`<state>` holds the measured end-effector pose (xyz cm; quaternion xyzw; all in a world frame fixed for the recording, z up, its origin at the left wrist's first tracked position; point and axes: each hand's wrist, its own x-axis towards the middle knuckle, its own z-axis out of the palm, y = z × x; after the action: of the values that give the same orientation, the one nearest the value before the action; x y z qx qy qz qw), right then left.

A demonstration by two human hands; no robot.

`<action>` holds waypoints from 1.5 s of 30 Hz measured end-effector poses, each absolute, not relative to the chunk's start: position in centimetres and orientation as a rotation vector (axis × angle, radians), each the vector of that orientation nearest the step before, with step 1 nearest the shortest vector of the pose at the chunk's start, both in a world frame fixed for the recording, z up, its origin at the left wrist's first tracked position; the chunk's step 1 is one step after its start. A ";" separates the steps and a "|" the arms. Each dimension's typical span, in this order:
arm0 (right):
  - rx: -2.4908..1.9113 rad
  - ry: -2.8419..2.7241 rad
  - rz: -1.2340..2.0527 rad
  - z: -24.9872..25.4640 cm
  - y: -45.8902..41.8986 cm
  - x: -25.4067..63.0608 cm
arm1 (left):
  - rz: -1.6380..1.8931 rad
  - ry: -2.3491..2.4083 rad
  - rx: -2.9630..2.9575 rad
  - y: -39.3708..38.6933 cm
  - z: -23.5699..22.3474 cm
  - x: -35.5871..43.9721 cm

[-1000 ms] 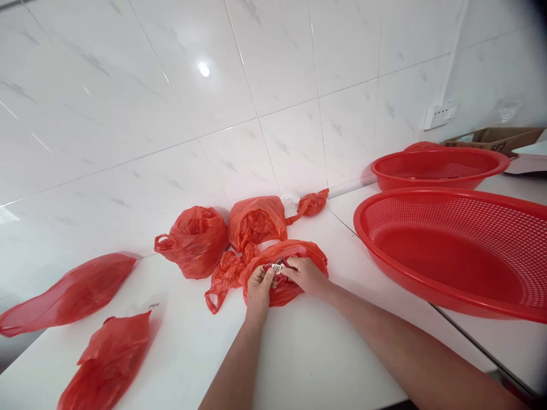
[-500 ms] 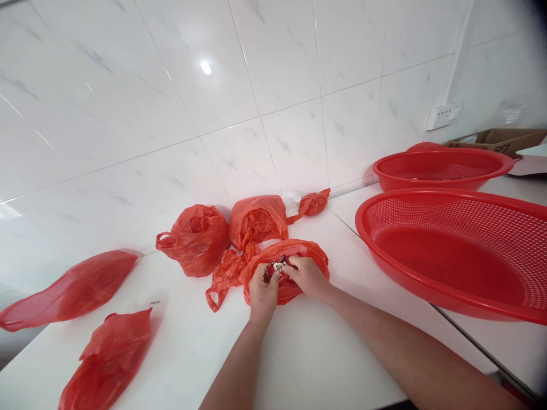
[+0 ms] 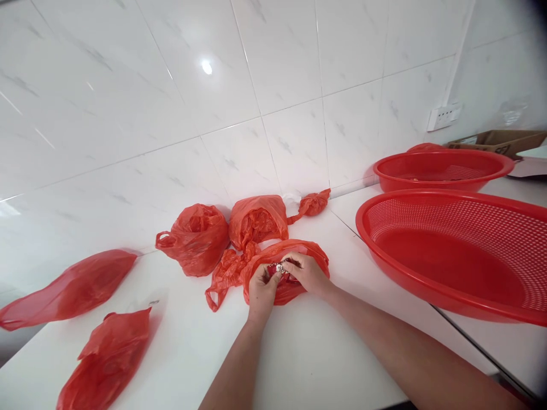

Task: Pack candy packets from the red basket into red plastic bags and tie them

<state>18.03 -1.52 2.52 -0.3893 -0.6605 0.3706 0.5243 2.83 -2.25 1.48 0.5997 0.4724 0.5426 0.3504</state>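
So both hands are busy with one little red packet [image 3: 279, 267], just below the middle of the frame, right over the mouth of an open bag [image 3: 290, 295] on the worktop [image 3: 325, 353]. The left hand [image 3: 261, 290] has its grip pinched narrow on the packet's left side, thumb on the near face. The right hand [image 3: 310, 274] has bent fingertips at the right side, also close together. Can't tell if the packet's torn or sealed, too small and half covered.

Step in hand, I'd say, is fiddling with the packet at its edge. Next move imo calls for a firm left pinch and small, careful right fingertips, with the packet kept over the bag. Bunched bags [image 3: 200, 242] sit just beyond, and the big basket [image 3: 444, 259] is well apart at the right of the frame.
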 end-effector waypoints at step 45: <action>-1.307 -1.616 0.349 0.6 -0.5 19.1 | 1.573 1.437 1.785 -1.7 0.3 1.0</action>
<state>19.06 -0.52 0.65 -0.5390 -0.6665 0.1439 0.4945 0.98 -1.65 0.28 0.6316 0.5086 0.5568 0.1801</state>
